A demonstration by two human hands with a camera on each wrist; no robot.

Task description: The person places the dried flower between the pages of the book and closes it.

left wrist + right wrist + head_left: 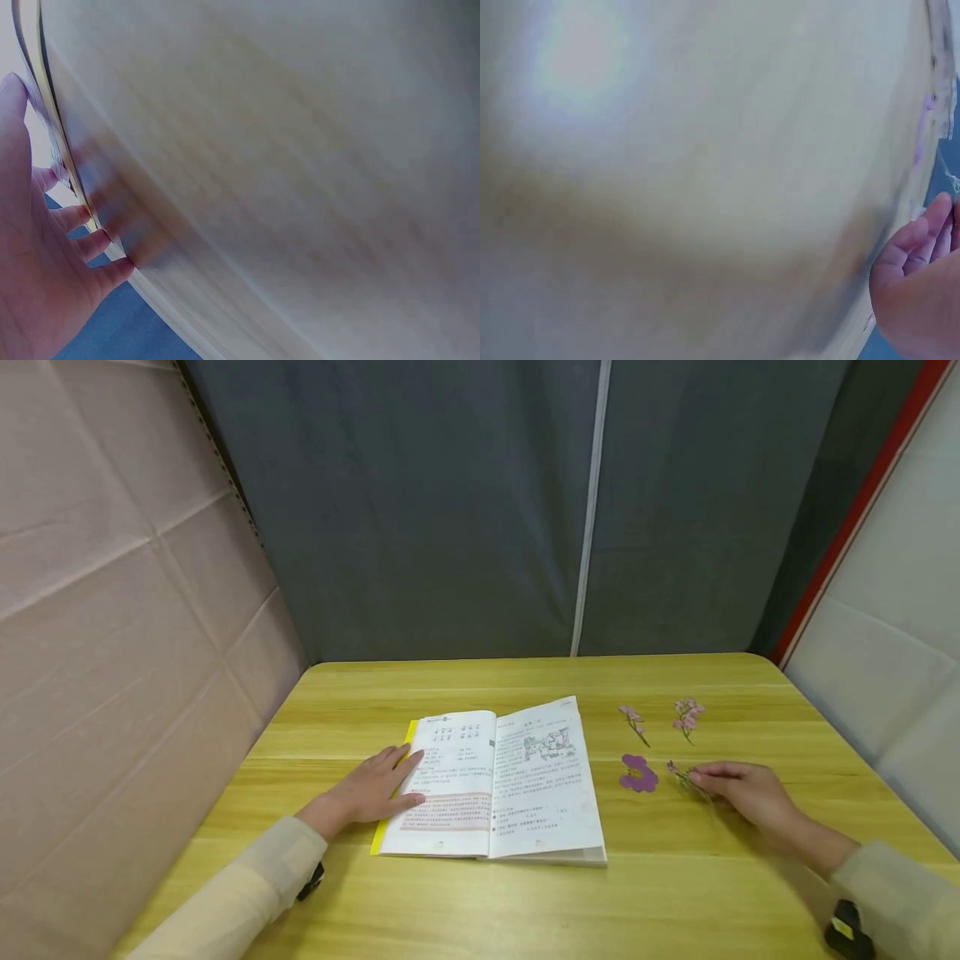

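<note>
An open book (547, 777) with printed pages and a yellow cover edge lies on the table. My left hand (367, 789) rests on its left page, fingers spread; the left wrist view has these fingers (112, 274) at the book's edge. Between thumb and fingertips, my right hand (750, 793) pinches a small dried flower sprig (678, 774) by its stem, to the right of the book. Just left of that sprig is a flat purple pressed flower (638, 774). In the right wrist view the right hand (922, 277) shows at the edge, fingers curled.
Two pink pressed flower sprigs, a left one (632, 724) and a right one (687, 718), lie behind the purple flower. The wooden table (450, 910) ends at a dark grey curtain (420, 510). Pale cloth walls stand on both sides.
</note>
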